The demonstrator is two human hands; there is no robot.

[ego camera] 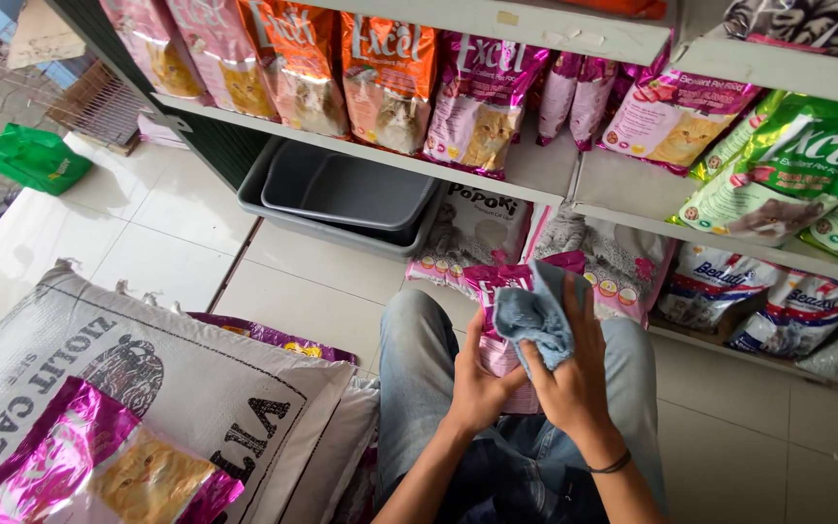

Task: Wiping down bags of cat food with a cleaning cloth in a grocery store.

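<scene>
**Cloth against pouch, both hands engaged**

Your left hand (pixel 479 388) grips the lower edge of a magenta pet-food pouch (pixel 502 320), fingers clenched around it, holding it upright above your knees. Your right hand (pixel 574 374) presses a blue cloth (pixel 535 315) flat against the pouch face, fingers spread over the cloth. The pouch sits before the lower shelf (pixel 623 209). Grey stacked trays (pixel 346 194) lie left, a white sack (pixel 147 388) beside your leg.

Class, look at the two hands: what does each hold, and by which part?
Left hand grips the pink pouch by its lower side edge; right hand presses a blue cloth against its front.
</scene>
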